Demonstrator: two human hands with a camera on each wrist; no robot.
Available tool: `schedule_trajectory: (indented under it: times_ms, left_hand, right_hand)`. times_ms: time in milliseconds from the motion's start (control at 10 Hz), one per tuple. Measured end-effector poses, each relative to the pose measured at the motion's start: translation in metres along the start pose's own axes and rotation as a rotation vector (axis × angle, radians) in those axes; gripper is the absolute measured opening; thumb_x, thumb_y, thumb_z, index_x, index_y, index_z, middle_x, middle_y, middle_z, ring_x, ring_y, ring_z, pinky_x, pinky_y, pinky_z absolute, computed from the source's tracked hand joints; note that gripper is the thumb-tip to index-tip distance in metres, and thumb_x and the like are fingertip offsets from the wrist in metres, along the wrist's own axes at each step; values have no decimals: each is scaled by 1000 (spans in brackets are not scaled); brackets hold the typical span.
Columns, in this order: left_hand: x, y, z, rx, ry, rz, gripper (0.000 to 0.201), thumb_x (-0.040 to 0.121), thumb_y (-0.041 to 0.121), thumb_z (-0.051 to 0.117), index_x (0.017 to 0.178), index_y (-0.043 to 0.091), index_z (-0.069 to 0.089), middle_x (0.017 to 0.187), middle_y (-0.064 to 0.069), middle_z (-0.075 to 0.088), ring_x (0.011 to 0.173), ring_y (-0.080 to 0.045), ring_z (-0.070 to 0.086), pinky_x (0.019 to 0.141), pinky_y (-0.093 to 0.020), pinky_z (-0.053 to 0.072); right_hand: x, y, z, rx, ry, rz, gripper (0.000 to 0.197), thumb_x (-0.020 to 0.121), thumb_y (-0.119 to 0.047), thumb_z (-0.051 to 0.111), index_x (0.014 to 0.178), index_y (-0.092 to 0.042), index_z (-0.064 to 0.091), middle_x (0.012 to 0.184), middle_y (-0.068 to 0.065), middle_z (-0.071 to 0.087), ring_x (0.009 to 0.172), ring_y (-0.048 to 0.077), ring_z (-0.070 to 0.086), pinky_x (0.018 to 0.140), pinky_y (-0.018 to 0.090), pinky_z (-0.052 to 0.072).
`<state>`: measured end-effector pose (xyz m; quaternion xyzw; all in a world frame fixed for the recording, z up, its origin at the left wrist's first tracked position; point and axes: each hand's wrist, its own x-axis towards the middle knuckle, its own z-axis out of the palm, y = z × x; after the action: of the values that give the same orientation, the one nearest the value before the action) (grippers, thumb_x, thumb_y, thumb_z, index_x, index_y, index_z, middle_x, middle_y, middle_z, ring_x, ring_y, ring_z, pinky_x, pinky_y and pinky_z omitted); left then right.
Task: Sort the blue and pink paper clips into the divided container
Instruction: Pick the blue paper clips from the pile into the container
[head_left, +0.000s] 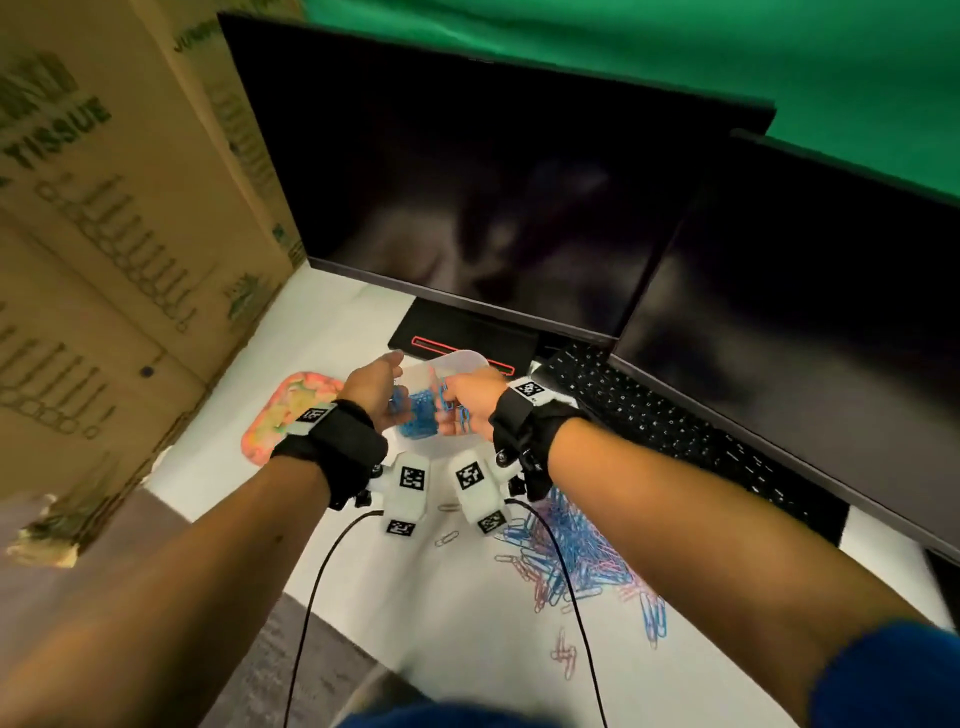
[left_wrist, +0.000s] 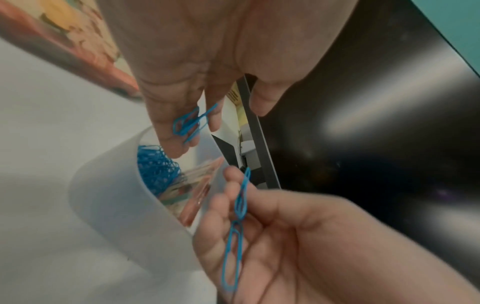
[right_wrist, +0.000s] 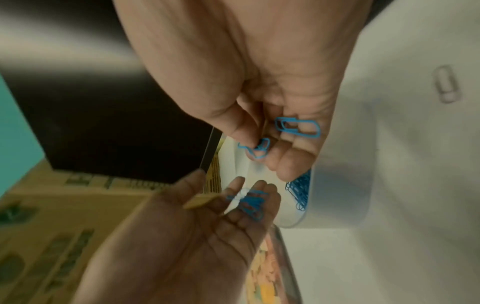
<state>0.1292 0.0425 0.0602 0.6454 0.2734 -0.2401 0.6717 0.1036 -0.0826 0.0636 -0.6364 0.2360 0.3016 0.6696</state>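
Desk white, wall green; right fingers pinch blue clips, left fingers flat.

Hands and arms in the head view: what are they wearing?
Bare left hand and right hand, bare forearms. Black straps wrap both wrists; white blocks with square black-and-white markers hang beneath, each trailing a thin black cable. A blue sleeve shows lower right.

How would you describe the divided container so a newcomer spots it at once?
Below the left of two black monitors, on the white desk, sits a translucent white plastic tub. Unlike the flat pink patterned tray beside it, it holds heaped blue paper clips.
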Motion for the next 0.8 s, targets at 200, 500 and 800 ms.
schedule_trajectory:
  times_ms: [200, 500, 800]
  left_hand:
    - [1, 6, -3, 155, 3, 119, 41, 95, 35, 50, 126, 8, 54, 99, -8, 52, 88, -23, 51, 83, -38, 46]
    - [-27, -26, 15, 529, -174, 511, 13, 88, 5, 56, 82, 14, 66, 77, -1, 65, 65, -13, 58, 53, -12, 43]
    - [-27, -112, 49, 1483, -549, 714, 23, 83, 21, 58, 104, 27, 66, 100, 2, 61, 92, -18, 59, 82, -28, 49]
  right_hand:
    - [26, -16, 1, -205, 155, -133, 21, 91, -17, 52, 110, -16, 61, 104, 10, 62, 88, 26, 63, 76, 35, 57]
    - [-26, 17, -62, 31, 91, -109, 19, 93, 1, 46, 86, -10, 60, 67, 2, 61, 57, 12, 56, 57, 19, 45]
    - [-86, 145, -124, -714, 448, -178, 24, 88, -9, 53, 94, -21, 73, 87, -4, 72, 79, 13, 65, 59, 4, 41]
